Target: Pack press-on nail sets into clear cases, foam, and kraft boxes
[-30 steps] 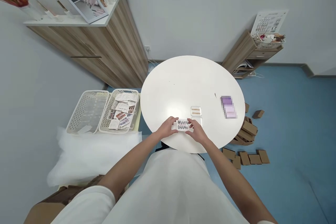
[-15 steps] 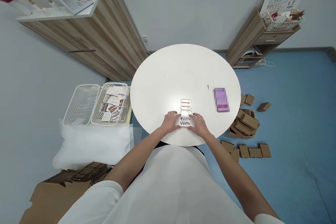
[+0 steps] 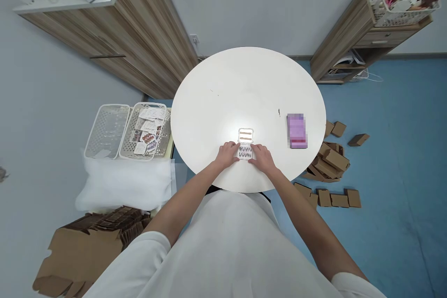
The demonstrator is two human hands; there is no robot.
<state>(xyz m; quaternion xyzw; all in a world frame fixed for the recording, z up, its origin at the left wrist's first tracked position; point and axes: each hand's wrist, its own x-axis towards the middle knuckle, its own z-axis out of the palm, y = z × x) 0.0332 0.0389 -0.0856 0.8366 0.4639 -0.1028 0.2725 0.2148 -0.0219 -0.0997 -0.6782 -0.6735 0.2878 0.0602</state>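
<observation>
A small clear plastic case (image 3: 246, 129) lies unfolded on the white round table (image 3: 216, 116), close to its near edge. Two thin wooden sticks (image 3: 245, 138) rest in its far half. The near half holds a tray of press-on nails (image 3: 245, 151), dark and pale, in two rows. My left hand (image 3: 227, 154) grips the left side of the near half, with thumb and fingers curved against it. From the right side my right hand (image 3: 261, 157) grips it the same way. Fingertips partly cover the tray's edges.
A purple blurred object (image 3: 296, 131) lies on the table's right side. White baskets (image 3: 142, 131) with cards and clear pieces stand left. Brown cardboard boxes (image 3: 330, 160) lie on the floor to the right; flattened cardboard (image 3: 84, 249) is at lower left. Wooden cabinets stand behind.
The nail tray has moved away from me into the near half of the case, covering the bare white area there. Both hands have moved forward with it. The camera view has shifted slightly.
</observation>
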